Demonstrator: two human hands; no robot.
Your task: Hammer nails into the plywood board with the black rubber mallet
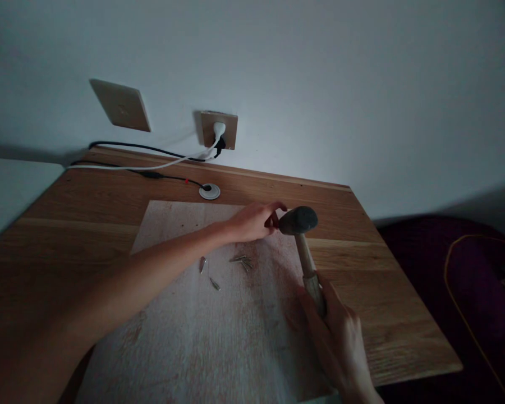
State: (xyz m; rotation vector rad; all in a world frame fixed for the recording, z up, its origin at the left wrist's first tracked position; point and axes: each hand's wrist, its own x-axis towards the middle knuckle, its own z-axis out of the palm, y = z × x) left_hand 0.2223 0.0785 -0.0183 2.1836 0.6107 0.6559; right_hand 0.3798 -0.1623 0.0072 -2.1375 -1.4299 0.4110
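Readying a blow, apparently, the right hand [340, 331] encloses the rubber mallet [299, 219]; aim must clear the left hand [253, 221], its grip indeterminable.

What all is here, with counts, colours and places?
Wall: one, pale, at back.
Table: one, brown wood, against wall.
Board: one, whitish, on table.
Small metal pieces: several bunched, two apart, silvery, on board.
Mallet: one, dark head, light wooden handle, over board.
Socket: one, gold-beige, on wall.
Plugs: two, white and black, in socket.
Wall plate: one, gold-beige, left of socket.
Cables: white and black, count unclear, along table back.
Grommet: one, pale, in table.
Fabric: one, purple, right of table.
Cord: one, yellow, on fabric.
Panel: one, whitish, far left.
Left grip: one, bare hand, near mallet head; contents unclear.
Right grip: one, bare hand, around mallet handle.
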